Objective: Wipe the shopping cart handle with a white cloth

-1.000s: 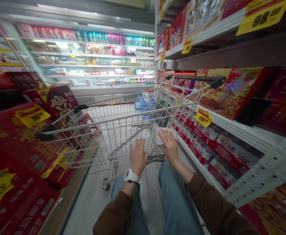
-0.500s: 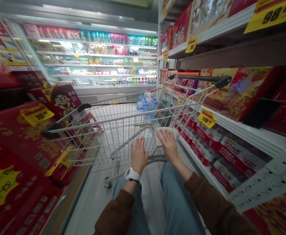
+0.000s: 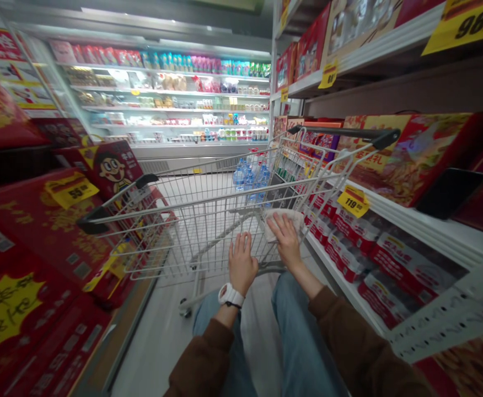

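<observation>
A metal wire shopping cart (image 3: 208,205) stands crosswise in front of my knees. My right hand (image 3: 286,238) holds a whitish folded cloth (image 3: 296,219) against the wires at the cart's lower right, its fingers laid over the fabric. To its left, my left hand (image 3: 242,263) rests open with fingers stretched upward at the cart's wire side. Whether its fingertips touch the wires I cannot tell. A white watch (image 3: 230,295) is on the left wrist. The cart's black handle (image 3: 344,133) is at the upper right.
Red gift boxes (image 3: 38,220) are stacked close on the left. Along the right runs a white shelf (image 3: 415,226) with boxes, a black phone (image 3: 450,192) and packs of bottles (image 3: 386,264). Water bottles (image 3: 250,179) stand beyond the cart, before a lit refrigerated case (image 3: 175,151).
The whole view has shifted slightly to the right. The cloth and my right hand sit a little higher on the cart's wires. My left hand stays open beside them.
</observation>
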Motion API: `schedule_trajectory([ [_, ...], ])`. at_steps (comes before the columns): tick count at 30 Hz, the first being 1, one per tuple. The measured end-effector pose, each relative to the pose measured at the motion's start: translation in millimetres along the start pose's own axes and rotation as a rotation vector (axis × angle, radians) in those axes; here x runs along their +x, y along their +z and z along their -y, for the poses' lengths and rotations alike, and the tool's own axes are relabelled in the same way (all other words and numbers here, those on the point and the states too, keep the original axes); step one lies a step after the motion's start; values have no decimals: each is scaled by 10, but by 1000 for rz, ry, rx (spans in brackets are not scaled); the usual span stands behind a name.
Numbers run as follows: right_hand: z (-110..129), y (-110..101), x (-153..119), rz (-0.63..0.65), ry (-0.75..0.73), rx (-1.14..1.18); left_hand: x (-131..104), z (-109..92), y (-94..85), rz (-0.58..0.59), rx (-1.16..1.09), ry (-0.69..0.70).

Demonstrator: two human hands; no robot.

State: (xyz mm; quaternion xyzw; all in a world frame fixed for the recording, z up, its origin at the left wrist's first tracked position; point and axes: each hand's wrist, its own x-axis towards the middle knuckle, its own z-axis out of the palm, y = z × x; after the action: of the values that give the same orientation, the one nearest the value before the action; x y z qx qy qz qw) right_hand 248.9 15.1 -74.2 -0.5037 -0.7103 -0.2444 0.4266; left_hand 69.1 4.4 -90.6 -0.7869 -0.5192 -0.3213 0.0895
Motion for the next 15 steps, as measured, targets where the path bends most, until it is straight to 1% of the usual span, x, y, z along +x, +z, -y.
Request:
schedule_trajectory([
  [3,7,11,-224,85,-60,57,3,1,20,7,-14,8],
  [5,-10,-73,-231,113,-86,91,5,4,33,9,-19,11],
  [7,-50,-198,-115,84,-74,100,2,4,39,3,-22,14],
  [9,-109,-313,70,23,-30,74,-6,-3,40,1,-27,14],
  [11,-168,-370,233,-27,10,38,-17,-15,37,5,-33,16],
  [13,-207,-348,289,-34,23,14,-28,-30,37,5,-40,14],
  [15,-211,-260,206,-12,7,7,-33,-45,43,-2,-46,13],
])
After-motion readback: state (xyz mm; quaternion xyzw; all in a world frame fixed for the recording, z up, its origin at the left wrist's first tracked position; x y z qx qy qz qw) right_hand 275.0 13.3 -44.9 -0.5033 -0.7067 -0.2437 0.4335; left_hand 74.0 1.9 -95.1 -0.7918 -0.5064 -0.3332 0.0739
